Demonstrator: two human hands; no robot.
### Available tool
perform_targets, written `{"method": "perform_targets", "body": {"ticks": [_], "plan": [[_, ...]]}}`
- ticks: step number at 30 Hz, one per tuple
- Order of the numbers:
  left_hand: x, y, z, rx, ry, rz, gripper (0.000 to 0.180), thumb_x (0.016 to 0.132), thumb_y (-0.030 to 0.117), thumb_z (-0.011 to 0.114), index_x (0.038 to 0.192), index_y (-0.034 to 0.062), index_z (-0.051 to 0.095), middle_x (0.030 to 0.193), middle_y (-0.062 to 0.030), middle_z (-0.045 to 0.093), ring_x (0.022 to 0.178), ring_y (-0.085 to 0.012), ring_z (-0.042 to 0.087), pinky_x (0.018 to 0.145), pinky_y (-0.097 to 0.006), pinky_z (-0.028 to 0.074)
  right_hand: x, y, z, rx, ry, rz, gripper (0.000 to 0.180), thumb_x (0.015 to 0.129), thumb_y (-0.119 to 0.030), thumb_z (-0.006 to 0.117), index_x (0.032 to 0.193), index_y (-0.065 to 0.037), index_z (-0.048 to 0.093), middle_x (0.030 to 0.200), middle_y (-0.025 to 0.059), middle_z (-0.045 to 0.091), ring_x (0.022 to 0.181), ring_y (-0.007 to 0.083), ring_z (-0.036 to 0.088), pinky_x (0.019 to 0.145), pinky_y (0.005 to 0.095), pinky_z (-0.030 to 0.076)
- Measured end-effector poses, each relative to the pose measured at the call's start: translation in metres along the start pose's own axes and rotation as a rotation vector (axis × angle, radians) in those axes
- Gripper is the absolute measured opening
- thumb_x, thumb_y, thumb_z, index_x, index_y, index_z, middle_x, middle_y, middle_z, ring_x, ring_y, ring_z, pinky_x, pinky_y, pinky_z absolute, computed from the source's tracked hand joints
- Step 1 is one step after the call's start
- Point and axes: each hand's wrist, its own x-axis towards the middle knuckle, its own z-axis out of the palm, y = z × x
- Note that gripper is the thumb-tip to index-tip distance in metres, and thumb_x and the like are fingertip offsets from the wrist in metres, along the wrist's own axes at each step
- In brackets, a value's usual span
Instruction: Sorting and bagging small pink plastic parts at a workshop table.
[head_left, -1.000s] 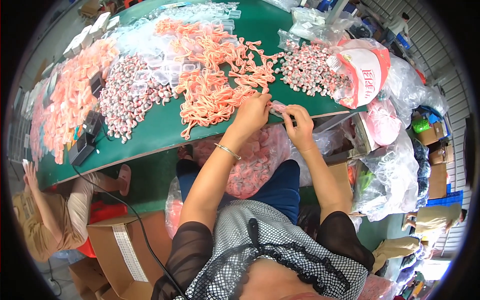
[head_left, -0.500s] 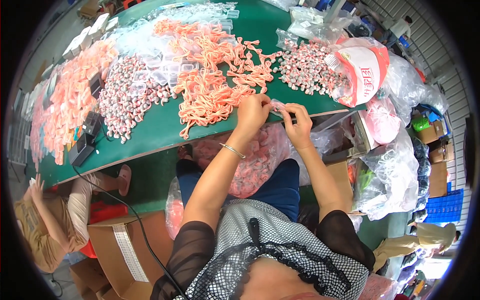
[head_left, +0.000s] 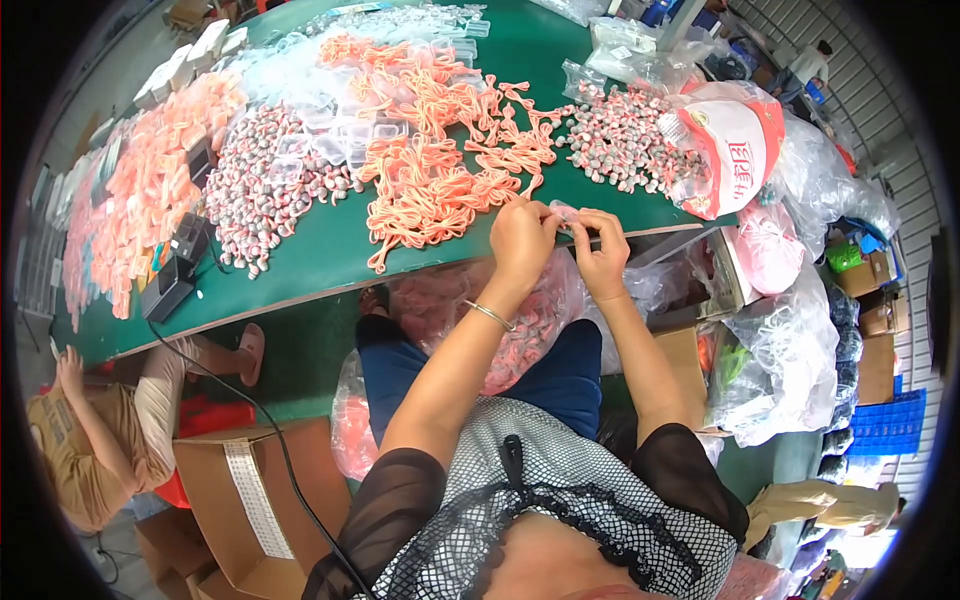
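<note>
A small clear plastic case (head_left: 563, 211) with something pinkish in it is up between my hands, at the table's near edge. My right hand (head_left: 602, 252) is closed on it, thumb and fingers pinched. My left hand (head_left: 522, 240), a bangle at its wrist, is closed at the case's left side; what its fingertips grip is hidden. Just beyond the left fingers lies the end of a pile of looped orange cords (head_left: 425, 200). Small grey-and-pink round pieces (head_left: 625, 140) are heaped beyond my right hand.
Left on the green table (head_left: 330, 250) are another heap of round pieces (head_left: 265, 180), clear cases (head_left: 375, 135), orange packets (head_left: 150, 180) and a black device (head_left: 168, 288) with a cable. A red-and-white bag (head_left: 735, 150) stands right. A filled bag (head_left: 520, 320) hangs below; a co-worker (head_left: 100, 440) sits left.
My hands stay together at the case and have shifted slightly right and down in the picture. The left hand is turned closer to the right. The co-worker's hand at left has moved.
</note>
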Motion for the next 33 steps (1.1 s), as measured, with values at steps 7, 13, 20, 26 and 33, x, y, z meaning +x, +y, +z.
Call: {"method": "perform_targets", "body": {"ticks": [7, 13, 20, 26, 33], "plan": [[-0.018, 0.007, -0.016, 0.122, -0.066, 0.175, 0.016, 0.077, 0.013, 0.072, 0.091, 0.0047, 0.073, 0.088, -0.0123, 0.063, 0.086, -0.0309, 0.060, 0.075, -0.040, 0.049, -0.001, 0.002, -0.001, -0.030, -0.009, -0.101, 0.015, 0.079, 0.001, 0.073, 0.090, -0.001, 0.063, 0.091, 0.0135, 0.066, 0.088, 0.0284, 0.066, 0.077, 0.0346, 0.054], [-0.012, -0.015, -0.027, 0.076, -0.165, 0.290, 0.021, 0.075, 0.009, 0.069, 0.095, 0.0047, 0.071, 0.095, -0.0123, 0.064, 0.091, -0.0317, 0.060, 0.074, -0.042, 0.049, -0.002, 0.002, -0.003, -0.069, -0.077, -0.192, 0.017, 0.076, 0.003, 0.072, 0.090, -0.002, 0.063, 0.093, 0.0131, 0.066, 0.092, 0.0316, 0.065, 0.083, 0.0392, 0.053], [0.004, -0.010, -0.029, -0.036, -0.142, 0.281, 0.036, 0.076, 0.008, 0.069, 0.112, 0.0030, 0.066, 0.104, -0.0119, 0.064, 0.097, -0.0322, 0.062, 0.080, -0.041, 0.052, -0.003, 0.008, -0.008, -0.075, -0.151, -0.210, 0.026, 0.072, 0.002, 0.074, 0.096, -0.002, 0.064, 0.098, 0.0137, 0.063, 0.098, 0.0321, 0.063, 0.085, 0.0396, 0.052], [0.009, -0.024, -0.021, 0.138, -0.171, 0.565, 0.032, 0.075, 0.010, 0.071, 0.106, 0.0051, 0.065, 0.107, -0.0096, 0.063, 0.094, -0.0285, 0.062, 0.079, -0.038, 0.052, -0.006, -0.006, -0.011, -0.086, -0.236, -0.154, 0.037, 0.071, 0.001, 0.075, 0.106, -0.002, 0.063, 0.105, 0.0138, 0.060, 0.100, 0.0320, 0.060, 0.085, 0.0390, 0.051], [0.000, -0.022, -0.054, -0.018, -0.332, 0.550, 0.026, 0.077, 0.012, 0.073, 0.099, 0.0022, 0.064, 0.093, -0.0122, 0.061, 0.085, -0.0321, 0.062, 0.072, -0.041, 0.051, -0.004, -0.025, -0.013, -0.038, -0.264, -0.105, 0.033, 0.076, 0.000, 0.072, 0.107, -0.001, 0.064, 0.100, 0.0140, 0.061, 0.093, 0.0298, 0.061, 0.079, 0.0367, 0.051]]}}
